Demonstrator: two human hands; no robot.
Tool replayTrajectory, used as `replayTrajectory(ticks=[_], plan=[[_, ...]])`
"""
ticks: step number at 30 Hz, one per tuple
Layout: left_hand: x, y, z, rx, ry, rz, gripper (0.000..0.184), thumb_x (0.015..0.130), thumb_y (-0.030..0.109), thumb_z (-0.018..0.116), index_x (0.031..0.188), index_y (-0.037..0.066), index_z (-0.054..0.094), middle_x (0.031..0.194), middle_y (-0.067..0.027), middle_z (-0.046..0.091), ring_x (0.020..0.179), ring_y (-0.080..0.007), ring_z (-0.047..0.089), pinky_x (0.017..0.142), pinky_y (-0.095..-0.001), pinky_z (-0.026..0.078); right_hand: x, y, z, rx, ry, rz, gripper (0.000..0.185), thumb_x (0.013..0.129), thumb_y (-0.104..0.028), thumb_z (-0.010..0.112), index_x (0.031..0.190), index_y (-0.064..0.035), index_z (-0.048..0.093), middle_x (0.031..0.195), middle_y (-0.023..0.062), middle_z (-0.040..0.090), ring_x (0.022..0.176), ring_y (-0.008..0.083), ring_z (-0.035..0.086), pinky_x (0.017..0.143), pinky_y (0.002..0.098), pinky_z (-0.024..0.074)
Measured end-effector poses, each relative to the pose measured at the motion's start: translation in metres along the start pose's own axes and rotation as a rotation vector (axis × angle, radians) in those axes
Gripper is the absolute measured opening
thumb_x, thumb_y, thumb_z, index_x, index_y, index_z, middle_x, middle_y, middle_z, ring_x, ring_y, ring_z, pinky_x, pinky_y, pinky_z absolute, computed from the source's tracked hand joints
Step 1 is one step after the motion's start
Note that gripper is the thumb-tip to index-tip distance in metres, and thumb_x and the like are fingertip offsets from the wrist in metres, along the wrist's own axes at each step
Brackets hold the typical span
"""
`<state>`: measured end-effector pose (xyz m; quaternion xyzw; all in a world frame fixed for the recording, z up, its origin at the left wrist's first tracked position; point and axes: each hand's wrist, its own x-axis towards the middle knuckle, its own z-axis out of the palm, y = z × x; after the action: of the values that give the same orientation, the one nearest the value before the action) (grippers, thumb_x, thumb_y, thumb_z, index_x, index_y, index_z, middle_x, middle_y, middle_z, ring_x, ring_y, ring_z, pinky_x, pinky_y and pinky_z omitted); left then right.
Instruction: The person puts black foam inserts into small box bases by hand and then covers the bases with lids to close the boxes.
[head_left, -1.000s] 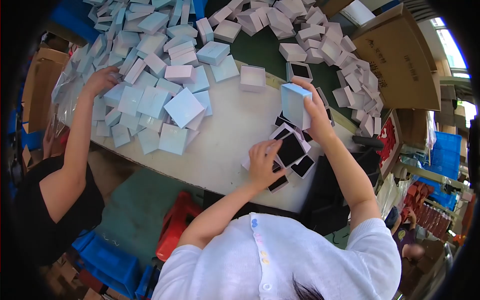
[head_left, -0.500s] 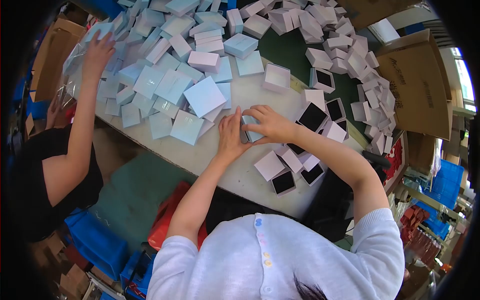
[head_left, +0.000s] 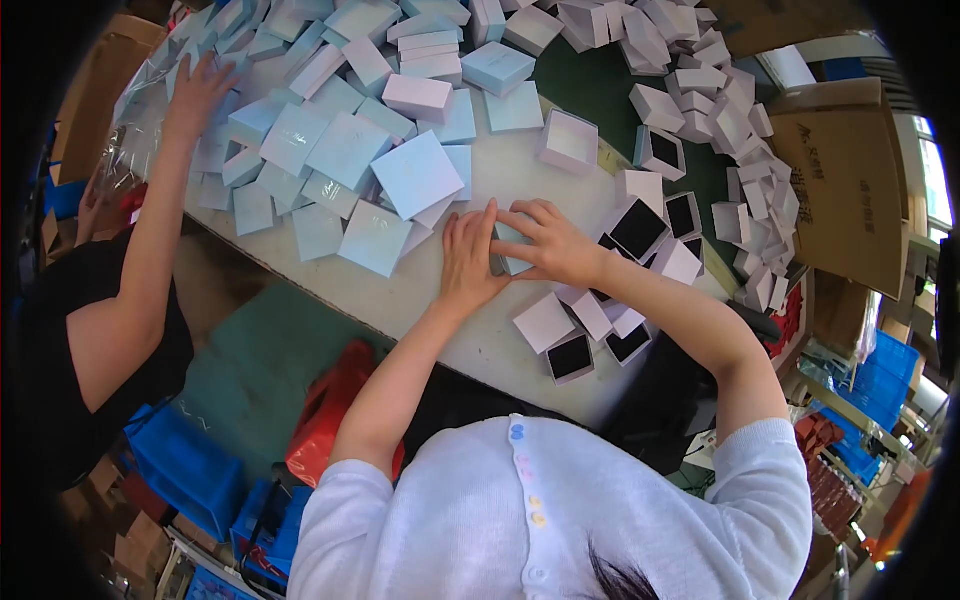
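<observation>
At the middle of the table a small pale-blue gift box (head_left: pixel 514 246) sits between my two hands. My left hand (head_left: pixel 471 262) presses along the box's left side with its fingers pointing away from me. From the right, my right hand (head_left: pixel 560 243) curls its fingers and thumb over the box. Much of the box is hidden by the fingers. Just right of my hands lie open white box halves with black inserts (head_left: pixel 638 230). Closer to me are an upturned white box part (head_left: pixel 543 322) and a box with a black insert (head_left: pixel 571 357).
Closed pale-blue boxes (head_left: pixel 375 236) are heaped at the left and back. White box parts (head_left: pixel 720 115) pile up on the right. A co-worker's hand (head_left: pixel 198 95) rests by the heap at the far left. A cardboard carton (head_left: pixel 840 190) stands at the right.
The view has shifted slightly. Both my hands stay on the small box, my left fingers now straighter along its side. The co-worker's hand no longer covers a pale box at the left.
</observation>
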<state>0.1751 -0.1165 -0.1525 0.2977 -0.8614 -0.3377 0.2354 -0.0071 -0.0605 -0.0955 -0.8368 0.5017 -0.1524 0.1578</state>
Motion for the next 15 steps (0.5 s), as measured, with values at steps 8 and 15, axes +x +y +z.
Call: replayTrajectory(ticks=[8,15], plan=[[0.0,0.002,-0.002,-0.029,-0.001,-0.037,0.115,0.054,0.018,0.087,0.149,0.007,0.024,0.126,-0.0116,0.051,0.122,-0.03,0.044,0.112,-0.0533,0.024,0.001,0.015,-0.022,0.18,0.051,0.102,0.06,0.068,-0.028,0.081,0.123,-0.0179,0.061,0.137,0.0148,0.047,0.119,0.0376,0.047,0.099,0.0478,0.0397],[0.0,-0.001,0.007,-0.003,0.057,-0.05,0.118,0.054,0.025,0.089,0.15,0.007,0.022,0.123,-0.0084,0.054,0.118,-0.0282,0.046,0.11,-0.0525,0.026,0.01,0.013,-0.019,0.079,-0.019,0.028,0.049,0.068,-0.031,0.079,0.113,-0.0174,0.065,0.135,0.0118,0.049,0.118,0.0357,0.047,0.1,0.0466,0.0393]])
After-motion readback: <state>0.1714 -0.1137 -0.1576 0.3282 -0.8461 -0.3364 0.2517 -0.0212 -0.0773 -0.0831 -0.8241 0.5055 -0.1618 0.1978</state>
